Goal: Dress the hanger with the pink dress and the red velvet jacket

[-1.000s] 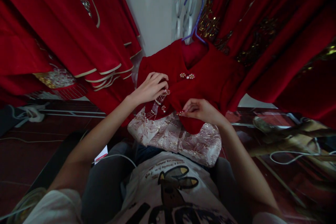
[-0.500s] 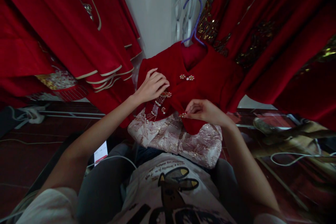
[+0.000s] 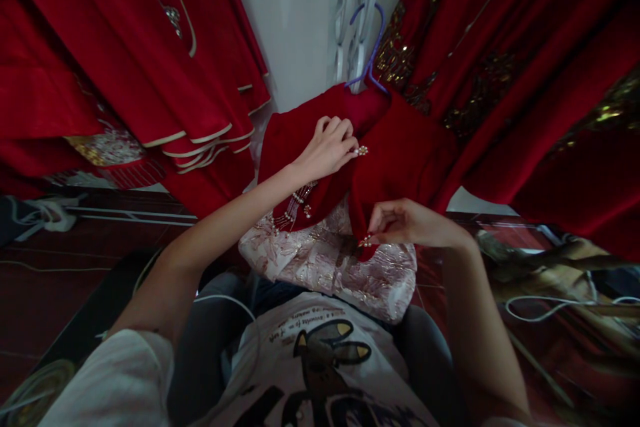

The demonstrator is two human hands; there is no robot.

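Note:
A small red velvet jacket (image 3: 410,153) hangs on a purple hanger (image 3: 373,47) in front of me. My left hand (image 3: 327,147) is curled at its chest, fingertips closed on the pearl button clasp (image 3: 361,151). My right hand (image 3: 405,223) pinches the lower front edge of the jacket beside a small pearl fastener (image 3: 367,240). A beaded tassel (image 3: 295,207) dangles from the jacket under my left wrist. Below the jacket spreads a pale pink brocade skirt (image 3: 330,263), resting toward my lap.
Red garments with cream trim (image 3: 150,80) hang at the left, and red ones with gold embroidery (image 3: 500,67) hang at the right. A white wall (image 3: 295,20) shows between them. Cables (image 3: 550,307) lie on the dark red floor at both sides.
My left hand rose from the tassel area up to the pearl clasp at the chest. My right hand pulled the lower front edge down and slightly right.

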